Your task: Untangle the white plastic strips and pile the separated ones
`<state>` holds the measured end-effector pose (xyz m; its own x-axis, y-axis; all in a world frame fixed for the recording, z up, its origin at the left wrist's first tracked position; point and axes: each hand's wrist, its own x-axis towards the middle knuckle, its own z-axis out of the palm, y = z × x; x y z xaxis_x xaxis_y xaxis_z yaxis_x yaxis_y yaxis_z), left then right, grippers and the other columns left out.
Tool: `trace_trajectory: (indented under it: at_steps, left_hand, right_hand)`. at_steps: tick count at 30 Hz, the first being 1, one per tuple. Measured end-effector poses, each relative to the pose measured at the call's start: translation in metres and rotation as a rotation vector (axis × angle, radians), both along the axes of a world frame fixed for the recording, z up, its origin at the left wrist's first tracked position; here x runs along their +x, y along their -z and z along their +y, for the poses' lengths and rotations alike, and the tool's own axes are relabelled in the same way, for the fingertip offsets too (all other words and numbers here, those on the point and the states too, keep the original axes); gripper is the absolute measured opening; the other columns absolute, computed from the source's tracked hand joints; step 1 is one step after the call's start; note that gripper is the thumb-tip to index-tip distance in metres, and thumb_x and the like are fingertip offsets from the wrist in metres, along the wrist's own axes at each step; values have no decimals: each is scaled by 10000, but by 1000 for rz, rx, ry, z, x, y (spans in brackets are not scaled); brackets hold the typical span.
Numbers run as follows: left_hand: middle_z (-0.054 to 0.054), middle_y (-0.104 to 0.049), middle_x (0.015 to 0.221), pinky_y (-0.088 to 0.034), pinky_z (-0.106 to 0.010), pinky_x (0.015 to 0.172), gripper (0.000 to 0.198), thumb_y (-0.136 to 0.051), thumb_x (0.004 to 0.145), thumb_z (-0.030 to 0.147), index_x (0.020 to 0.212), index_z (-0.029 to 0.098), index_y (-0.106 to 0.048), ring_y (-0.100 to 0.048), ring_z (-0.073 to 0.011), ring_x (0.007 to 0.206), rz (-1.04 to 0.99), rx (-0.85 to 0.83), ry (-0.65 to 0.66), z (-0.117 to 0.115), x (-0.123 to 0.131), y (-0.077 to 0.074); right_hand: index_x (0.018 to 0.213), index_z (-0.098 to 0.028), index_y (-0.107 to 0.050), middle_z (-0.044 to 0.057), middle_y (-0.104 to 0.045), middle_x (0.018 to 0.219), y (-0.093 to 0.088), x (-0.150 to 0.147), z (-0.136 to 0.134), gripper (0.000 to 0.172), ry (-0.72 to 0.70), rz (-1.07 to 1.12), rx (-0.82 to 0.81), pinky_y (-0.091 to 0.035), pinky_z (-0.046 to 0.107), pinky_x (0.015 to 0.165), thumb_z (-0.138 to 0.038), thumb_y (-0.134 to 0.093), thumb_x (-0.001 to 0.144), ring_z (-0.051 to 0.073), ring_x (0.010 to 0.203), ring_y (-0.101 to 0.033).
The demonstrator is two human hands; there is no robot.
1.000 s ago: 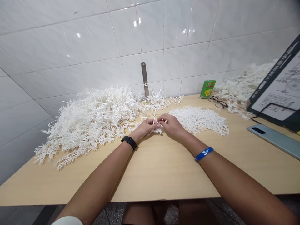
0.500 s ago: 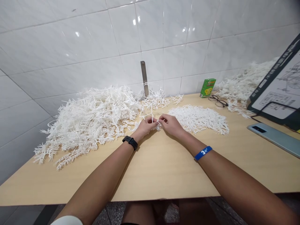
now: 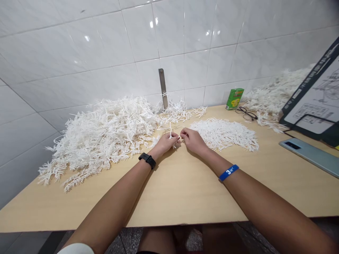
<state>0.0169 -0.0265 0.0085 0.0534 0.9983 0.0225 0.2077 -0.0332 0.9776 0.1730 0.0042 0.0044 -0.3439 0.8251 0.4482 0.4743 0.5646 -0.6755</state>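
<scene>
Near the middle of the table, my left hand (image 3: pixel 166 143) is closed around a thin white branched plastic piece (image 3: pixel 171 129), one stem of which sticks up above the fingers. Just to its right, my right hand (image 3: pixel 193 140) pinches at the near end of that piece with thumb and forefinger; the fingertips hide most of the contact. A big heap of white branched pieces (image 3: pixel 113 127) lies to the left of my left hand. Beyond my right hand spreads a flatter pile of short white pieces (image 3: pixel 225 134).
An upright metal strip (image 3: pixel 163 88) stands by the tiled wall, with loose white pieces (image 3: pixel 176 112) at its foot. At the right are a green box (image 3: pixel 234 99), eyeglasses (image 3: pixel 247 114), another white heap (image 3: pixel 280 91), a dark printed box (image 3: pixel 317 95) and a phone (image 3: pixel 309 155).
The branched piece has turned and sunk lower within my left hand, with less of it showing above the fingers. My hands have hardly shifted, and the piles look the same.
</scene>
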Motion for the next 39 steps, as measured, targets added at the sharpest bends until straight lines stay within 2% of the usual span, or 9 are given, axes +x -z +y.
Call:
trace_trajectory:
  at_steps: [8, 12, 16, 19, 21, 26, 34, 36, 39]
  left_hand:
    - [64, -328, 470, -163, -258, 452, 157, -659, 730, 321, 769, 173, -624, -263, -67, 434, 51, -46, -55, 3, -1, -3]
    - [64, -306, 458, -136, -270, 458, 252, -723, 709, 397, 746, 155, -663, -234, -61, 432, 64, -50, -62, 3, 2, -4]
    - [52, -345, 514, -166, -247, 445, 352, -623, 806, 477, 907, 149, -705, -258, -58, 435, -60, -17, -45, 5, -1, 0]
    - [8, -489, 638, -242, -226, 446, 409, -550, 856, 505, 1006, 153, -694, -360, -54, 455, -179, -6, -9, 7, -3, 3]
    - [-19, -556, 716, -307, -222, 466, 418, -555, 858, 503, 1047, 154, -684, -429, -59, 479, -214, 0, 0, 7, -4, 5]
    - [-14, -517, 595, -393, -228, 532, 486, -493, 903, 507, 1154, 125, -658, -542, -109, 526, -206, -49, 19, 6, -5, 7]
    - [-29, -560, 621, -491, -277, 621, 534, -520, 887, 542, 1155, 96, -641, -573, -124, 544, -264, -53, 67, 8, -8, 11]
    - [-32, -575, 638, -501, -286, 625, 551, -531, 875, 565, 1154, 102, -637, -572, -122, 541, -257, -53, 83, 7, -8, 11]
    - [-44, -601, 673, -504, -285, 631, 558, -548, 853, 595, 1099, 103, -641, -582, -121, 559, -238, -38, 116, 6, -7, 11]
  right_hand:
    - [781, -195, -551, 15, -610, 731, 3, -1, 1, 138, -39, 35, -25, -351, 267, 630, -218, -436, 855, 158, 681, -518]
    - [782, -198, -556, 10, -602, 713, 3, 0, 2, 146, -9, 44, -17, -353, 268, 620, -238, -444, 867, 159, 667, -516]
    - [844, -190, -615, 54, -643, 811, 0, 7, 6, 181, 153, -22, 81, -375, 298, 658, -205, -437, 875, 191, 737, -553]
    - [976, -162, -658, 116, -660, 979, -3, 11, 8, 250, 286, -67, 176, -403, 334, 756, -157, -434, 865, 235, 891, -579]
    - [1042, -156, -663, 116, -664, 991, -4, 10, 7, 274, 291, -32, 162, -418, 333, 773, -174, -448, 873, 232, 893, -589]
    - [932, -183, -708, 81, -698, 934, -2, 3, 4, 243, 225, -60, 59, -425, 306, 742, -208, -470, 889, 205, 829, -606]
    - [813, -177, -701, 97, -687, 863, -6, 16, 11, 195, 449, -193, 60, -383, 308, 673, -182, -511, 857, 211, 770, -586]
    - [786, -177, -689, 81, -677, 839, -7, 15, 12, 167, 428, -93, 62, -389, 304, 670, -243, -550, 854, 199, 750, -574]
    - [819, -185, -696, 53, -681, 847, -5, 8, 10, 158, 206, 69, 25, -414, 286, 693, -262, -562, 850, 174, 759, -578]
